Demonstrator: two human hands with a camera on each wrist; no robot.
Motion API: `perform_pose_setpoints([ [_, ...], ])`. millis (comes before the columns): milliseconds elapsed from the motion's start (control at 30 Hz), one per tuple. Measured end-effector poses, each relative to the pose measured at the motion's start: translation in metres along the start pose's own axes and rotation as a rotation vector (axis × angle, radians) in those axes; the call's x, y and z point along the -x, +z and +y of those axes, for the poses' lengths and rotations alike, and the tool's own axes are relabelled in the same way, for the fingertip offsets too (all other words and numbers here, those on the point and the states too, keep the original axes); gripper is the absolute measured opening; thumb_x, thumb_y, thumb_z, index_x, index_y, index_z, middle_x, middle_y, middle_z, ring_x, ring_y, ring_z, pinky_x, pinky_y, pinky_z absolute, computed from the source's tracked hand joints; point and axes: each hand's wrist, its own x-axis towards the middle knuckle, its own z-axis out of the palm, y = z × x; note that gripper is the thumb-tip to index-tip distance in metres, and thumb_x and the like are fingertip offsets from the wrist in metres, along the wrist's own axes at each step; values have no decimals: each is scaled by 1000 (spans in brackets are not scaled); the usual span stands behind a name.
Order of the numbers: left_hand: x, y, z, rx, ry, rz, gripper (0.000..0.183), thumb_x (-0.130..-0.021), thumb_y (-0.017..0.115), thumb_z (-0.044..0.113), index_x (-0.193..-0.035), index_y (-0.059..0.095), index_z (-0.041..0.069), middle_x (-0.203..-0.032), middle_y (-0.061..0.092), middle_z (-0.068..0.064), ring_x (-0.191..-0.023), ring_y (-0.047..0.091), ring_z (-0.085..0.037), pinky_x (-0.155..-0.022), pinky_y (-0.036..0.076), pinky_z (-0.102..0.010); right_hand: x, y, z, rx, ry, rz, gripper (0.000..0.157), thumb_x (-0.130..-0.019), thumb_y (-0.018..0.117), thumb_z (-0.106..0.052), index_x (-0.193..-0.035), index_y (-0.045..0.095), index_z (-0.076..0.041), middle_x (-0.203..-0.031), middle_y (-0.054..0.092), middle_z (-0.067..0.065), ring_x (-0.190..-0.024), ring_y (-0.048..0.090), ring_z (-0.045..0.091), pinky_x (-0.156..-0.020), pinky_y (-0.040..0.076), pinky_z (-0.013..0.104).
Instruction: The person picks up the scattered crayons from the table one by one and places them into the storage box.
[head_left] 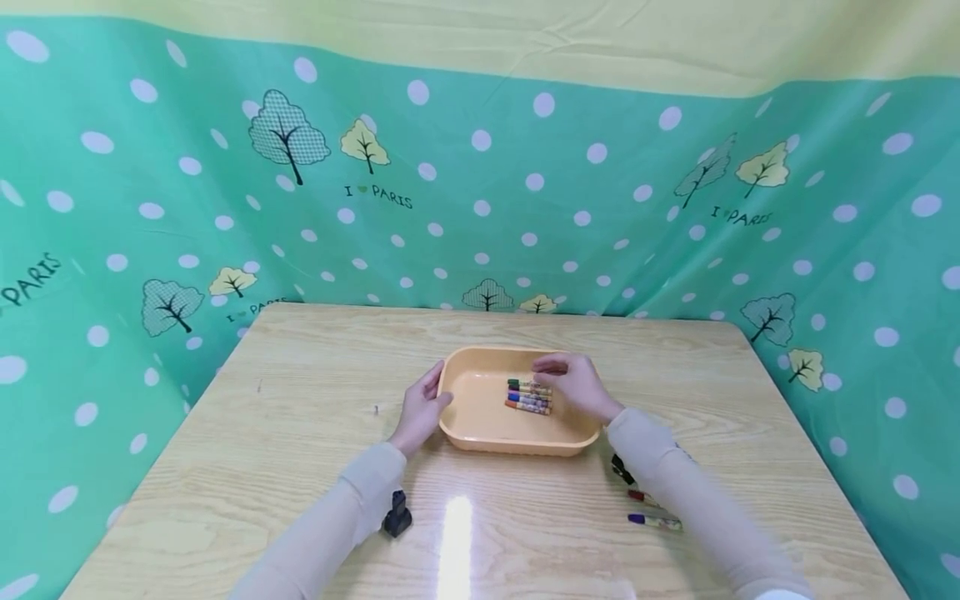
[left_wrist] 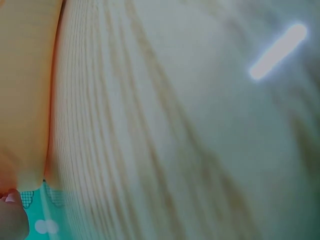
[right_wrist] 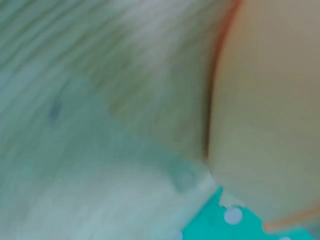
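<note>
A pale orange plastic tray (head_left: pixel 480 425) sits on the table. My left hand (head_left: pixel 420 412) grips its left side, thumb over the rim and fingers along the outside. In the left wrist view a bit of that hand (left_wrist: pixel 12 220) shows at the tray wall (left_wrist: pixel 25 100). Inside the tray several slim markers (head_left: pixel 529 398) with printed barrels lie side by side, with green, dark red, blue and orange ends. My right hand (head_left: pixel 577 385) is over the tray's right part, fingertips close above the green-ended marker, with nothing visible between them. In the right wrist view only the tray's side (right_wrist: pixel 270 100) shows.
On the wooden table (head_left: pixel 315 400), right of the tray, lie a red-ended marker (head_left: pixel 641 497) and a purple-ended marker (head_left: pixel 654 522), partly under the right sleeve. Black objects are by the left forearm (head_left: pixel 397 514) and right forearm (head_left: pixel 621 469). A green dotted curtain (head_left: pixel 480 183) hangs behind.
</note>
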Motion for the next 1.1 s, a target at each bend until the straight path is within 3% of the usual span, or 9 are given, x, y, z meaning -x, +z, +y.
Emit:
perform_pose_setpoints([
  [133, 1, 0, -1, -1, -1, 2, 60, -84, 51, -7, -140, 34, 5, -144, 35, -16, -131, 37, -28, -105, 39, -30, 16, -19, -7, 8, -34, 11, 31, -81, 67, -9, -110, 64, -2, -107, 67, 13, -96, 64, 23, -83, 57, 27],
  [367, 1, 0, -3, 6, -4, -2, 60, -84, 51, -6, -140, 34, 5, -145, 35, -15, -131, 37, -27, -105, 39, -29, 54, -51, -3, 59, -10, 1, 33, -82, 68, -16, -112, 64, -3, -111, 65, 13, -99, 64, 23, -83, 56, 25],
  [567, 1, -1, -2, 13, 7, 2, 60, -84, 51, -7, -140, 34, 6, -145, 35, -16, -131, 37, -29, -105, 39, -30, 91, -79, 22, 70, -4, -7, 38, -83, 67, -22, -114, 62, -1, -115, 63, 16, -101, 63, 23, -81, 56, 19],
  [733, 1, -1, -3, 15, 3, -6, 60, -85, 51, -7, -141, 34, 6, -145, 35, -15, -131, 37, -28, -104, 40, -29, 117, -95, 52, 105, 49, -32, 39, -82, 67, -20, -115, 61, 0, -115, 63, 17, -101, 63, 22, -80, 55, 17],
  [900, 1, -1, -3, 10, -8, 1, 60, -85, 50, -7, -141, 34, 6, -145, 34, -16, -131, 37, -28, -106, 39, -31, 133, -98, 78, 129, 140, -96, 45, -79, 70, -23, -117, 60, -2, -114, 64, 14, -101, 63, 21, -84, 55, 23],
  [1100, 2, -1, -2, -2, -10, 6, 60, -84, 52, -6, -140, 35, 6, -144, 36, -15, -131, 38, -28, -105, 39, -30, 143, -99, 97, 138, 163, -137, 53, -76, 71, -33, -116, 60, -1, -111, 66, 12, -98, 64, 16, -82, 56, 22],
])
